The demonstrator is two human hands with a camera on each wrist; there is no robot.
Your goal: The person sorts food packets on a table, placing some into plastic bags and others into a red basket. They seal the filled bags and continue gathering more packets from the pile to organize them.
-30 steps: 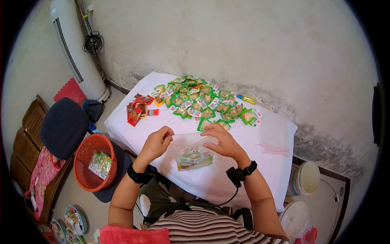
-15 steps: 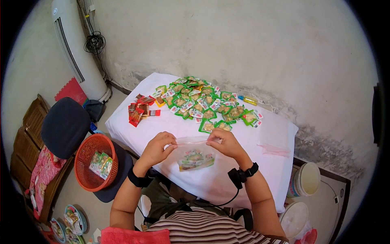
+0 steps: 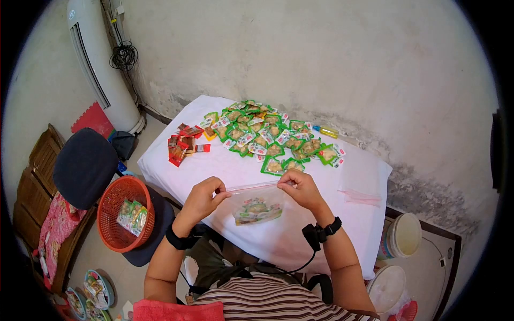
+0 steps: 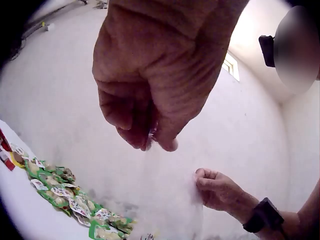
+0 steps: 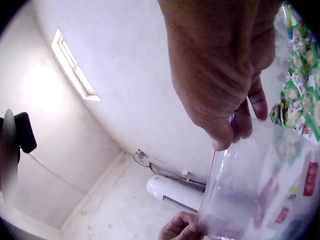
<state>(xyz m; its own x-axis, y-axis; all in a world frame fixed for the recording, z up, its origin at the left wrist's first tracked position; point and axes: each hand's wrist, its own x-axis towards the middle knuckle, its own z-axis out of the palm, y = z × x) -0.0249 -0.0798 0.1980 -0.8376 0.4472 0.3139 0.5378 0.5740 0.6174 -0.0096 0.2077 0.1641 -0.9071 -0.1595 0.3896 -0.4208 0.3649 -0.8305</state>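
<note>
A clear zip bag point(image 3: 258, 207) with a red line along its top hangs between my two hands, with green-and-white snack packets inside at its bottom. My left hand point(image 3: 203, 198) pinches one top corner between thumb and fingers. At the opposite corner my right hand point(image 3: 301, 188) pinches the zip edge. In the right wrist view the clear bag point(image 5: 250, 175) stretches from the right hand point(image 5: 220, 85) down to the left. Beyond the hands, a pile of green snack packets point(image 3: 257, 134) covers the table's back half.
Red packets point(image 3: 184, 143) lie left of the pile on the white-covered table point(image 3: 160, 155). A yellow bottle point(image 3: 325, 131) lies behind, and flat clear bags point(image 3: 360, 187) at the right. An orange basket point(image 3: 110, 214) with packets stands left; buckets point(image 3: 405, 235) stand right.
My right hand's spread fingers have closed onto the bag's corner and moved slightly right. The bag's top edge is now pulled straight between both hands.
</note>
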